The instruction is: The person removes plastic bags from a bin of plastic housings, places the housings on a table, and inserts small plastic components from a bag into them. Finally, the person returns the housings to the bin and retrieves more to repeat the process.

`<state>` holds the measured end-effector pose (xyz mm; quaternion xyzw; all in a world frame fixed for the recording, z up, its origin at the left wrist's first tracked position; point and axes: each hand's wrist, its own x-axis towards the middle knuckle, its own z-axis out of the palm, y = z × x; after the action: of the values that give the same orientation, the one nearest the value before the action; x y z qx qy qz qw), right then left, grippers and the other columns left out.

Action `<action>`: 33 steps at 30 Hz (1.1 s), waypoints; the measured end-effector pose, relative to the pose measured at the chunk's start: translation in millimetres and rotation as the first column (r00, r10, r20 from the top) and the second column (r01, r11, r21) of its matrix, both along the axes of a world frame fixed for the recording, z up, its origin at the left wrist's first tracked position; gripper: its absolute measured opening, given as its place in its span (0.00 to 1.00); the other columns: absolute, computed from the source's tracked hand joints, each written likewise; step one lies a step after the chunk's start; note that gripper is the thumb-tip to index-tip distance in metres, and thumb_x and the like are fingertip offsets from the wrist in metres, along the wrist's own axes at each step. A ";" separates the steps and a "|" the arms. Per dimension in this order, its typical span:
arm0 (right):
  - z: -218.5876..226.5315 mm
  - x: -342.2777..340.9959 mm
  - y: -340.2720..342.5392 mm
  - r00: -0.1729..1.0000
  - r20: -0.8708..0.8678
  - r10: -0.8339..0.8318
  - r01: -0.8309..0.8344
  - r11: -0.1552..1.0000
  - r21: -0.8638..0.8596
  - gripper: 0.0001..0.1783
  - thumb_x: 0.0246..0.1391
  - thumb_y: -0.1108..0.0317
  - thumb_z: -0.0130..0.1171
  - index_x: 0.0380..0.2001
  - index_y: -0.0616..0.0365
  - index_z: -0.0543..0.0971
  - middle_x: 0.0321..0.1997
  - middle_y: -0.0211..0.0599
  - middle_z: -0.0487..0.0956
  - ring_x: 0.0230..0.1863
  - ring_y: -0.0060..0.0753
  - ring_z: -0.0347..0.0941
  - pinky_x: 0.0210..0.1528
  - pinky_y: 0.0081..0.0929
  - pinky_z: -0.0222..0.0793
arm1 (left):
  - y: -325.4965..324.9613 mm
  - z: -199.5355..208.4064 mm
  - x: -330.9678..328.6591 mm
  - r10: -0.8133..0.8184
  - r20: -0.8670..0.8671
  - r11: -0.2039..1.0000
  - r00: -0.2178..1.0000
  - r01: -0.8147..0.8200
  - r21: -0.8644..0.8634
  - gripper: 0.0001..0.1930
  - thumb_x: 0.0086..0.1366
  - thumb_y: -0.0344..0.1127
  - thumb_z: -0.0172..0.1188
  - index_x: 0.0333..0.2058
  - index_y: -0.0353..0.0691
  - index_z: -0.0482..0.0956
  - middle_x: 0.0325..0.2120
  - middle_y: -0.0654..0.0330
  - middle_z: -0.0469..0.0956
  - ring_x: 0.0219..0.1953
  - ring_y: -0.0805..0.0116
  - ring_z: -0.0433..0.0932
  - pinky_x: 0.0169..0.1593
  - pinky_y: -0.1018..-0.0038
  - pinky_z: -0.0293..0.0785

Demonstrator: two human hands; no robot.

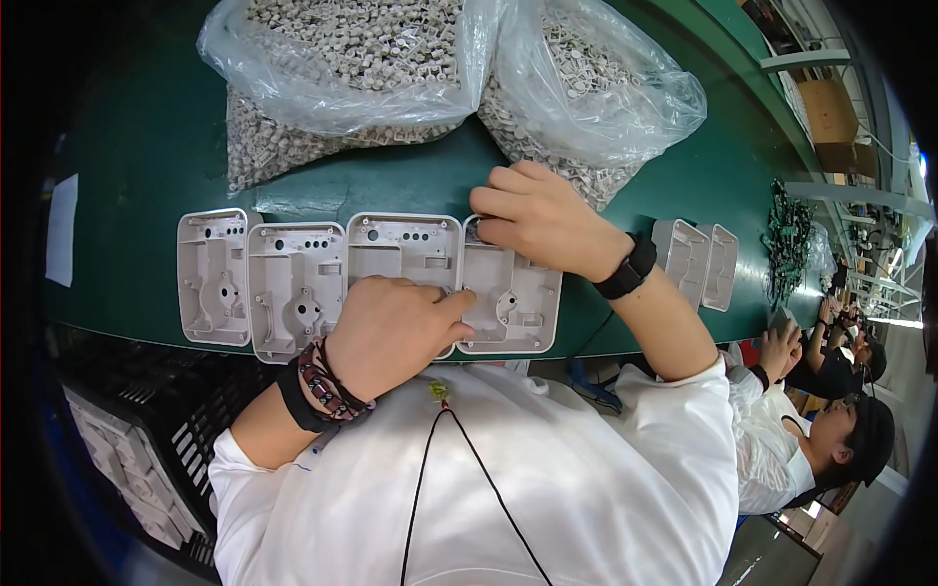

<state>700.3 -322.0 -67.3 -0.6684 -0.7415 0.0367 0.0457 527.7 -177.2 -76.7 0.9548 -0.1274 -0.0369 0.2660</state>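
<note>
Several open light-grey plastic housings stand in a row in front of me. My left hand [396,327] is closed, its fingers curled over the lower part of the third housing [376,230]. Its thumb and index tips lie by the wall shared with the fourth housing [532,303]; whatever the palm holds is hidden. Above the fourth housing's upper left corner, my right hand [537,217] is closed with bent fingers, and anything pinched there is too small to make out. To the left are the second housing [274,264] and the first housing [200,269], with holes and round bosses inside.
Two clear plastic bags, a left bag [342,107] and a right bag [596,107], hold many small grey parts behind the row. More housings [684,256] stand at the right. A black crate [161,430] is at lower left. A co-worker [791,439] sits to the right.
</note>
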 end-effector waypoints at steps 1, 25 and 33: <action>-1.1 1.1 0.6 1.000 -0.008 0.002 -0.002 1.000 -0.019 0.08 0.36 0.67 0.55 0.24 0.52 0.78 0.38 0.26 0.70 0.41 0.28 0.64 0.41 0.25 0.60 | -1.0 -0.9 0.3 0.004 0.009 1.000 1.000 -0.004 -0.012 0.13 0.52 0.46 0.58 0.32 0.47 0.75 0.15 0.64 0.73 0.20 0.64 0.75 0.23 0.70 0.68; 39.8 -80.9 34.0 0.873 -0.429 -0.233 0.330 0.929 0.166 0.12 0.37 0.71 0.62 0.30 0.53 0.76 0.39 0.34 0.69 0.34 0.36 0.65 0.32 0.30 0.60 | 41.7 13.1 -16.5 -0.086 -0.384 0.408 0.919 -0.319 -0.855 0.40 0.61 0.67 0.27 0.59 0.37 0.48 0.26 0.63 0.70 0.20 0.79 0.61 0.23 0.83 0.57; 27.1 -79.5 6.7 0.794 -0.529 -0.300 0.476 0.848 0.233 0.10 0.38 0.72 0.62 0.28 0.55 0.74 0.33 0.34 0.71 0.30 0.36 0.67 0.30 0.30 0.61 | 26.4 12.3 -1.3 -0.076 -0.412 0.388 0.908 -0.353 -0.851 0.19 0.66 0.42 0.46 0.49 0.34 0.61 0.27 0.62 0.70 0.26 0.78 0.69 0.30 0.81 0.64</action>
<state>620.8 -315.3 -40.2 -0.7589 -0.5454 0.0541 0.3518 526.4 -150.8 -64.4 0.6313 0.0107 -0.1251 0.7653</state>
